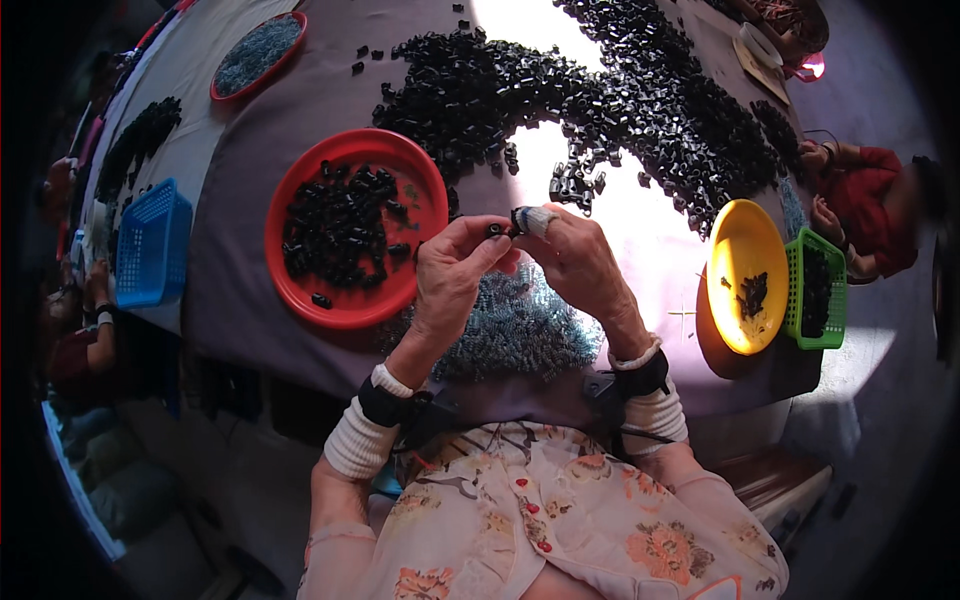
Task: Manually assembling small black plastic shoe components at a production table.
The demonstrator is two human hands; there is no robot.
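My left hand (452, 272) pinches a small black plastic piece (494, 230) between thumb and fingertips. Close against it, my right hand (585, 255) is closed at the same spot, with a white wrap (538, 221) on one finger. Dark material shows at the right fingertips, but I cannot tell whether it is a second piece. Below both hands lies a heap of small metal springs (525, 335). Just left of my left hand, a red plate (283, 275) holds many black plastic pieces (335, 225).
A large pile of black pieces (680, 130) spreads over the far table. At right stand a yellow plate (740, 225) and a green basket (835, 290), near a person in red (870, 205). Leftward are a blue basket (150, 245) and a red-rimmed plate of springs (258, 58).
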